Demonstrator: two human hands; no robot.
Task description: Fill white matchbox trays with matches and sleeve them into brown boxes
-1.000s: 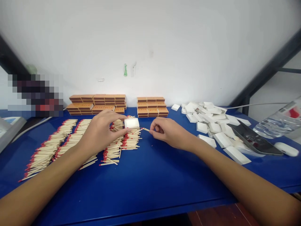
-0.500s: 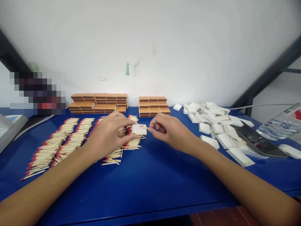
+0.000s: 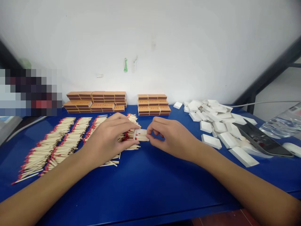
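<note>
My left hand (image 3: 111, 136) grips a small white matchbox tray (image 3: 141, 132) by its left end, thumb below and fingers above. A few red-headed matches lie inside the tray. My right hand (image 3: 166, 133) is closed in a pinch at the tray's right end, its fingertips on the plain end of a match (image 3: 142, 139) lying along the near side. Behind and beneath my left hand lie heaps of loose matches (image 3: 131, 146), partly hidden by it.
More rows of matches (image 3: 49, 147) spread to the left. Orange matchboxes stand in a left stack (image 3: 96, 102) and a right stack (image 3: 154, 105) by the wall. White empty trays (image 3: 211, 141) pile up at right, beside a dark phone (image 3: 261, 138), plastic bottle (image 3: 282, 122) and white mouse (image 3: 293, 149).
The tray has moved slightly down and tilted, showing its inside more. My right hand has come closer to it, bringing the match from partly outside to lying along the tray's near side.
</note>
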